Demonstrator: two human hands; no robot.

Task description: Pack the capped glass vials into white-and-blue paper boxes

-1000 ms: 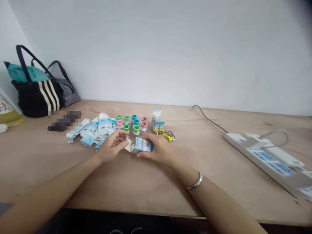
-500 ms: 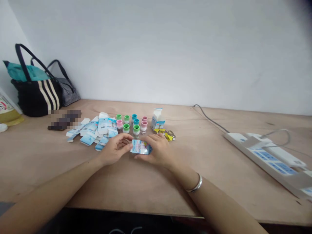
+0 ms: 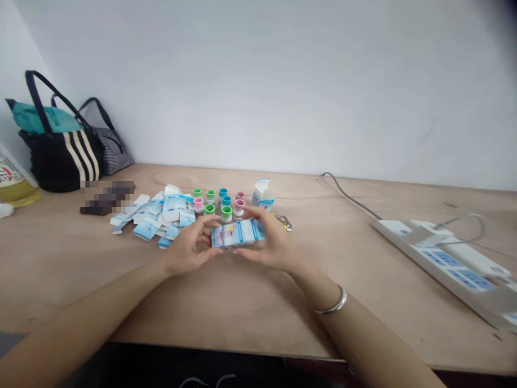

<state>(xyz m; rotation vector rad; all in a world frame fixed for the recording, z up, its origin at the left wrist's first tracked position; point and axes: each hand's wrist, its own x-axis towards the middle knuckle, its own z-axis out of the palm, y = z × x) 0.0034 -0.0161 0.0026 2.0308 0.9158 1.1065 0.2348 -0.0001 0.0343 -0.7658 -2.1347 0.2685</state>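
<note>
Between my two hands is a small blue and white cardboard box [image 3: 237, 233], held on its side just above the table. My left hand [image 3: 189, 247] grips its left end, fingers behind and thumb in front. At the other end my right hand [image 3: 271, 242] has its fingers over the top and its thumb below. Just behind the box stand several small clear bottles [image 3: 226, 213] with green, blue and pink caps. To their left lies a pile of flattened blue and white boxes [image 3: 163, 213]. An upright box with a raised flap [image 3: 262, 196] stands behind my right hand.
Metal pieces with yellow parts [image 3: 285, 222] lie right of my right hand, partly hidden. A white power strip [image 3: 444, 264] with a grey cable is at the right. Black bag [image 3: 60, 156] and oil bottle [image 3: 16, 186] stand at the left, near a blurred dark item [image 3: 107, 198].
The box has turned and opened out, so more of its length shows between my hands. My right hand has shifted right, now covering part of the metal pieces.
</note>
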